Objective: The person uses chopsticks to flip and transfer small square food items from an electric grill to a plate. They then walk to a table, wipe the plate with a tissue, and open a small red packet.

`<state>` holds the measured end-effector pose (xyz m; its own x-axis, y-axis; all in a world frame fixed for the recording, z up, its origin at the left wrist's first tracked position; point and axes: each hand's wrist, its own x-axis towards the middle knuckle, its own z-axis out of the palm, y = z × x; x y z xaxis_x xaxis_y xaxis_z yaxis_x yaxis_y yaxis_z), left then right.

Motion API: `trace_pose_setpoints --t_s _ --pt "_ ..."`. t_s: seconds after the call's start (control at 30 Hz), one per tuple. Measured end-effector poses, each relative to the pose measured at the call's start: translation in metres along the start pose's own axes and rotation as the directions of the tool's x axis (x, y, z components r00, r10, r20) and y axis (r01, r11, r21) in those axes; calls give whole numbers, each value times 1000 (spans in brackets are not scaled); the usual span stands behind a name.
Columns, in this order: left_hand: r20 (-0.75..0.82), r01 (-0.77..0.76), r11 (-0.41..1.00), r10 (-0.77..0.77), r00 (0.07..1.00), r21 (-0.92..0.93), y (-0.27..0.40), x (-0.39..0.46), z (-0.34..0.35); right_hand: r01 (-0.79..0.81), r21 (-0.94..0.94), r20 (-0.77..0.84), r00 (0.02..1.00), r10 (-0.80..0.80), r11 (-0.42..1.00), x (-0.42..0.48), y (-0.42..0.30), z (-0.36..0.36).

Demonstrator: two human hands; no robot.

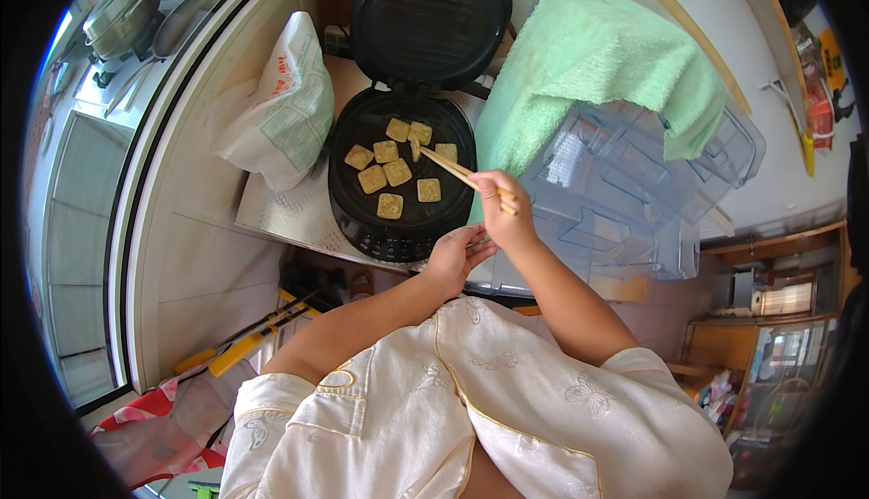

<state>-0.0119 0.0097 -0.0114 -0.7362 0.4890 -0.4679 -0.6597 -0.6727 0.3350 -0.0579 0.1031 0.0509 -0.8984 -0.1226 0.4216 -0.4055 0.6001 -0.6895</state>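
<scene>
My right hand (506, 208) holds a pair of wooden chopsticks (461, 171). Their tips reach over the black round pan of an electric griddle (349, 210) and touch a square piece of food (415, 150) standing on its edge. Several other golden-brown square pieces (397, 172) lie flat on the dark cooking surface. My left hand (456, 256) is just below the right one, at the griddle's front right, fingers extended and nothing seen in them. Whether its fingertips touch the right hand I cannot tell. The griddle's ridged lid (431, 20) stands raised at the back.
A white plastic bag (292, 112) stands left of the griddle on the metallic tabletop (285, 210). To the right, a green towel (604, 57) drapes over clear bluish plastic bins (597, 207). A framed glass panel (146, 159) rises at the far left. Yellow-handled tools (234, 355) are below.
</scene>
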Motion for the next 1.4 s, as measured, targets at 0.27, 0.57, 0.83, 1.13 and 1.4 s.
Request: trace_pose_setpoints --t_s 0.27,0.57,0.83,1.13,1.4 --pt "2 -9 1000 9 1000 17 0 -2 3 45 -41 24 999 -44 998 4 -10 1" --pt "-22 -8 999 9 1000 40 0 -6 6 5 -94 135 991 8 996 0 -6 -3" --pt "18 -9 998 8 1000 70 -4 -1 5 53 -154 269 963 -10 987 -9 -21 -17" --pt "-31 29 995 -26 999 100 -7 -1 9 155 -20 299 944 -142 988 -20 -1 -16" --pt "-15 23 1000 -24 1000 -18 -10 4 2 -11 35 57 998 9 999 -21 -7 -29"
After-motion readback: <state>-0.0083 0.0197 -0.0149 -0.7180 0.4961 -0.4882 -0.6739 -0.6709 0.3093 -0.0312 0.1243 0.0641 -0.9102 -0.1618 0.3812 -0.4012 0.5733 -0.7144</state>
